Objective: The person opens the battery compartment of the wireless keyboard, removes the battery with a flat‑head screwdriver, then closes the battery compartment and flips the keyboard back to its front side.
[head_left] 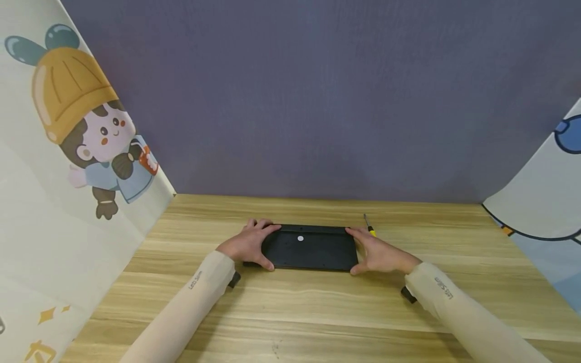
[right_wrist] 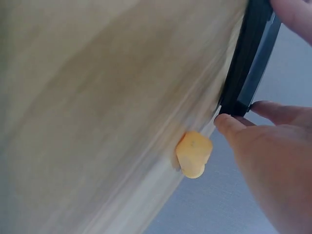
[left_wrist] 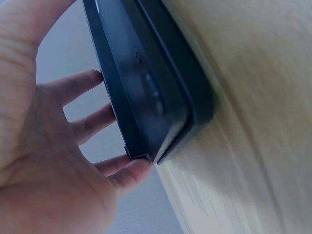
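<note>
A black rectangular plastic panel [head_left: 317, 250], like the back cover of a keyboard, lies low over the table with a small white round sticker on its face. My left hand [head_left: 247, 246] grips its left end, thumb at the near edge and fingers at the far edge. The right end is held the same way by my right hand [head_left: 379, 252]. In the left wrist view, the raised panel wall [left_wrist: 112, 87] stands above a second black layer [left_wrist: 195, 92] against the wood. From the right wrist, fingertips touch the corner of the black panel [right_wrist: 241, 63].
A screwdriver [head_left: 371, 231] with a yellow and black handle lies just beyond my right hand; its handle end [right_wrist: 194, 151] shows in the right wrist view. The wooden table [head_left: 290, 317] meets a grey-purple back wall [head_left: 317, 101]. Cartoon-printed side walls stand left and right.
</note>
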{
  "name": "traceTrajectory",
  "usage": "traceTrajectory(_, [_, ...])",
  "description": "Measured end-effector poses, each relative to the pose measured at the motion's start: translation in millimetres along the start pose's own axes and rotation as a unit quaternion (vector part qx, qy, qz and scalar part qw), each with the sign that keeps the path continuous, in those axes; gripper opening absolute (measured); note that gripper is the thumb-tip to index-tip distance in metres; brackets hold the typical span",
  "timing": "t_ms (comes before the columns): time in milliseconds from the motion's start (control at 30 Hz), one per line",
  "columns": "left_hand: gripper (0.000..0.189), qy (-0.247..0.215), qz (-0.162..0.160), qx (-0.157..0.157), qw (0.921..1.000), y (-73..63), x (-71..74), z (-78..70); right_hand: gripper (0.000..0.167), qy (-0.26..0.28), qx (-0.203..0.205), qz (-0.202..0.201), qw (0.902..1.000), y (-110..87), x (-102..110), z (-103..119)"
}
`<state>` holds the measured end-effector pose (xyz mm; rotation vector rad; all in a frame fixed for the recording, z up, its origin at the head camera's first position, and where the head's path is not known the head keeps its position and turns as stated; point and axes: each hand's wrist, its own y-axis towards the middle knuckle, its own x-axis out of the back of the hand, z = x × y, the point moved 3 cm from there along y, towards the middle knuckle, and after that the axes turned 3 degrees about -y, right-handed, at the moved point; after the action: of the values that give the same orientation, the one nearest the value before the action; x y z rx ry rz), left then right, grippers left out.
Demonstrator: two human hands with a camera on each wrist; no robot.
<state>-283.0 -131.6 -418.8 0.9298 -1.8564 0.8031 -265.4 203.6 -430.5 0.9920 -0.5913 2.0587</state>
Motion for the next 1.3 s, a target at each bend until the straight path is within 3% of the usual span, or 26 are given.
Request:
traceTrajectory(200, [0.11, 0.016, -0.002, 0.006, 0.9998, -1.9, 0.1, 1.2, 0.104, -0.013, -0.016, 0.002, 0.9998, 3.0, 2.1, 3.2])
traceTrajectory(400, [0.109, 0.024, -0.002, -0.001, 0.9997, -4.7, 0.2, 1.4, 0.091, -0.06, -0.034, -0.005, 0.9976, 17.1, 13.4, 10.1])
traceTrajectory(700, [0.1, -0.007, -0.015, 0.017, 0.9997, -13.9, 6.4, 17.4, 0.045, -0.065, -0.001, -0.052, 0.9965, 48.0, 23.7, 18.5])
traceTrajectory(1067, [0.098, -0.039, -0.01, 0.018, 0.999, -18.2, 7.3, 21.9, 0.04, -0.054, 0.01, -0.085, 0.9949, 70.1, 18.2, 12.5])
traceTrajectory(1300, [0.097, -0.031, -0.01, 0.019, 0.9993, -17.8, 7.0, 21.4, 0.02, -0.076, -0.011, -0.085, 0.9934, 75.7, 15.5, 15.1])
